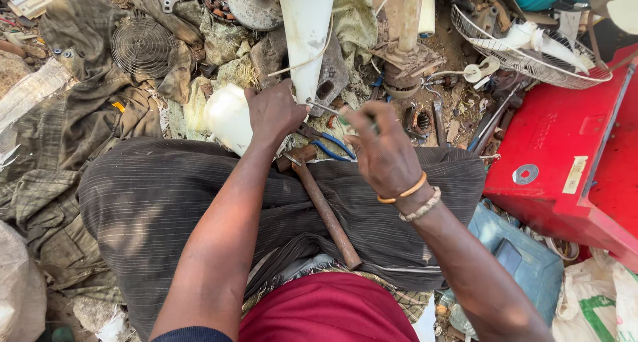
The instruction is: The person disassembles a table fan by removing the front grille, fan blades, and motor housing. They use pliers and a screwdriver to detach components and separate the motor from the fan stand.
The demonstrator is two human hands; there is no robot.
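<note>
My left hand (274, 113) grips the lower end of a white plastic fan part (306, 29) that stands upright in front of me. My right hand (380, 149) holds a screwdriver (327, 109) by its green handle, its metal shaft pointing left at the base of the white part. A hammer (323, 209) with a rusty brown handle lies across my lap on striped dark cloth (153, 202). Blue-handled pliers (332, 146) lie just beyond the hammer head, between my two hands.
A red metal box (565, 162) stands at the right, a white wire fan guard (525, 56) behind it. A round dark grille (141, 47) and dirty cloth lie at the left. A blue case (518, 255) sits by my right arm. Scrap parts cover the ground ahead.
</note>
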